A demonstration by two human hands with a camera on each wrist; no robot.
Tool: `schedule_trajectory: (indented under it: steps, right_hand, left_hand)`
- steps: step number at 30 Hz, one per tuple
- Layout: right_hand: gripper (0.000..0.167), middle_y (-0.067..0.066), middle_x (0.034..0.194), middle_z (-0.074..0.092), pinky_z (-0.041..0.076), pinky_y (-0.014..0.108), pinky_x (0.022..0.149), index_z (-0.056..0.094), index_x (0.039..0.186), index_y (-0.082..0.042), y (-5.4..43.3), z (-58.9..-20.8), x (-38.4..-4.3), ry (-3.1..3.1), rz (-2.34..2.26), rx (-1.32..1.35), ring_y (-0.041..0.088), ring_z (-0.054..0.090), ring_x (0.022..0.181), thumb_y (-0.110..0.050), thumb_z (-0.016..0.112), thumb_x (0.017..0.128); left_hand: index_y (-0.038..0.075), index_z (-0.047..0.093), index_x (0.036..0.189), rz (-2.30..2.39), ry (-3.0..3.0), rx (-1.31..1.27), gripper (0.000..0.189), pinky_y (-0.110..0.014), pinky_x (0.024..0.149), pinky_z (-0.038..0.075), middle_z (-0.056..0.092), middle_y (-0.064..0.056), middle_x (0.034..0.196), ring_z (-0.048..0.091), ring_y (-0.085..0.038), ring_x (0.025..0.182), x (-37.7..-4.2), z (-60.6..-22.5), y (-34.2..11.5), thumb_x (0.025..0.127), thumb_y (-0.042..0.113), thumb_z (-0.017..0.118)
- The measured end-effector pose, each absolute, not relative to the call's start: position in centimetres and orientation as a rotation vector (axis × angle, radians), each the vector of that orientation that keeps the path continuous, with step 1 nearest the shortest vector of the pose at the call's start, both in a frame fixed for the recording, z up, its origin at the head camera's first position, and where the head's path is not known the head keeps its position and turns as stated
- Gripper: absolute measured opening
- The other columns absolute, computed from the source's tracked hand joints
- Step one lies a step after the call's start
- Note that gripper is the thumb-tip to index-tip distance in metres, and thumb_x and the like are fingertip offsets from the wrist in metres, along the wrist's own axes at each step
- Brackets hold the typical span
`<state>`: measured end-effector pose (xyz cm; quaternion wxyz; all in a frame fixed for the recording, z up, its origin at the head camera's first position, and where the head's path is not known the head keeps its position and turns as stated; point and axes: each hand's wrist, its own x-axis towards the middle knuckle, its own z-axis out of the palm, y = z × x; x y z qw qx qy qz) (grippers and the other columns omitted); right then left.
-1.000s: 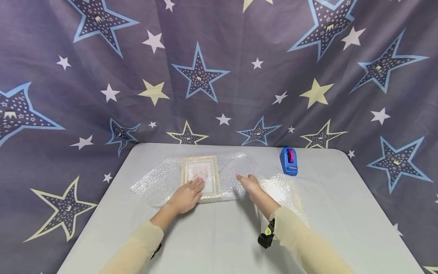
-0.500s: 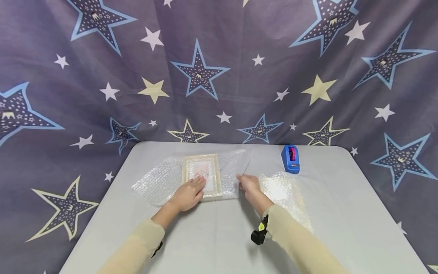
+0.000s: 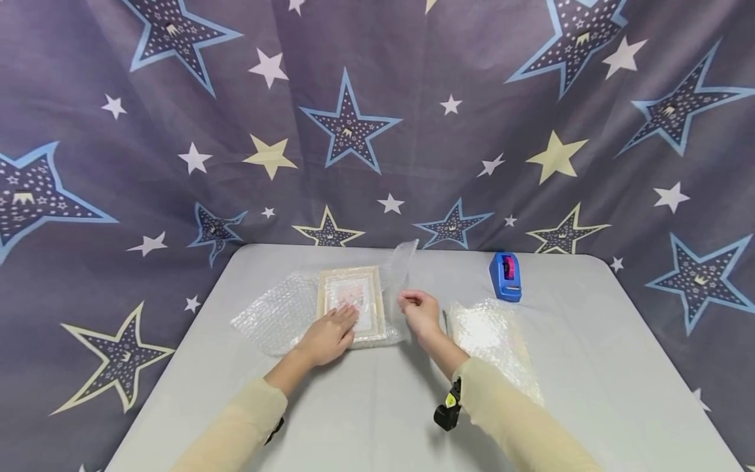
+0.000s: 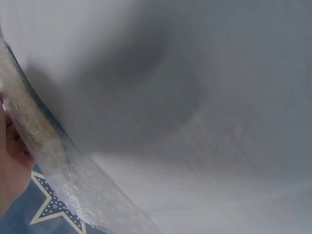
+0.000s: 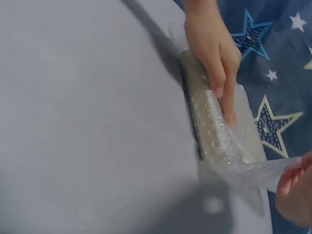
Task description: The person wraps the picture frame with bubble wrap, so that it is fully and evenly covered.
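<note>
A cream picture frame (image 3: 373, 292) with a pinkish print lies flat on a sheet of bubble wrap (image 3: 274, 314), which spreads out to its left and also covers the frame's face. My left hand (image 3: 327, 335) rests with fingers extended on the lower left of the frame; in the right wrist view those fingers press on the wrap. The fingertips of my right hand (image 3: 421, 313) pinch the wrap's right flap (image 5: 273, 168), which stands lifted beside the frame's right edge. Only part of a hand (image 4: 14, 165) and the wrapped frame's edge (image 4: 36, 122) show in the left wrist view.
A blue tape dispenser (image 3: 505, 278) with a pink roll stands at the back right of the white table (image 3: 377, 419). Right of my right hand lies a shiny clear plastic piece (image 3: 495, 341). A star-patterned curtain (image 3: 354, 183) hangs behind the table.
My right hand has taken the wrap's right flap, raised it off the table and drawn it slightly left towards the frame. My left hand stays on the frame.
</note>
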<state>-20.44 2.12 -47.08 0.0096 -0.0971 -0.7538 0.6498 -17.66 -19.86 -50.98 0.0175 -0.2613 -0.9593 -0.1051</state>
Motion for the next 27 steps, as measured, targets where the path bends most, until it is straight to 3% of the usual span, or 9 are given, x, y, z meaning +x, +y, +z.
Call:
schedule_trajectory:
  steps: [4,11,22,27]
  right_hand:
    - [0.009,0.017,0.080,0.071,0.048,0.013,0.059,0.071,0.088,0.005,0.7,-46.9,-20.4,-2.462,1.746,0.035,0.007,0.057,0.064,0.000,0.066,0.082]
    - [0.004,0.012,0.077,0.068,0.051,0.019,0.062,0.068,0.079,0.000,-2.1,-47.7,-20.5,-2.552,1.273,0.530,0.018,0.062,0.069,0.003,0.066,0.080]
    - [0.009,0.005,0.073,0.061,0.050,0.026,0.063,0.064,0.075,-0.005,-4.4,-49.0,-20.2,-2.726,0.734,0.744,0.017,0.055,0.068,-0.004,0.069,0.083]
    - [0.005,0.006,0.075,0.065,0.054,0.027,0.066,0.069,0.078,-0.003,-4.4,-49.7,-20.2,-2.750,0.764,0.760,0.018,0.060,0.071,-0.005,0.069,0.083]
  left_hand:
    - [-0.003,0.047,0.139,-0.325,-3.000,-0.806,0.047,-0.050,0.119,0.031,0.046,-0.019,0.146,0.040,-0.034,0.141,-17.7,-50.9,-19.7,0.099,0.022,0.043]
    - [-0.001,0.047,0.140,-0.305,-3.001,-0.797,0.047,-0.050,0.118,0.032,0.046,-0.017,0.147,0.040,-0.032,0.141,-17.7,-50.9,-19.7,0.099,0.023,0.043]
    - [-0.002,0.047,0.139,-0.276,-3.017,-0.781,0.048,-0.049,0.119,0.032,0.048,-0.015,0.146,0.040,-0.031,0.141,-17.7,-50.9,-19.9,0.100,0.025,0.042]
    - [-0.003,0.044,0.141,-0.496,-3.042,-0.790,0.050,-0.054,0.120,0.027,0.046,-0.018,0.147,0.039,-0.035,0.141,-18.1,-50.7,-20.4,0.098,0.024,0.046]
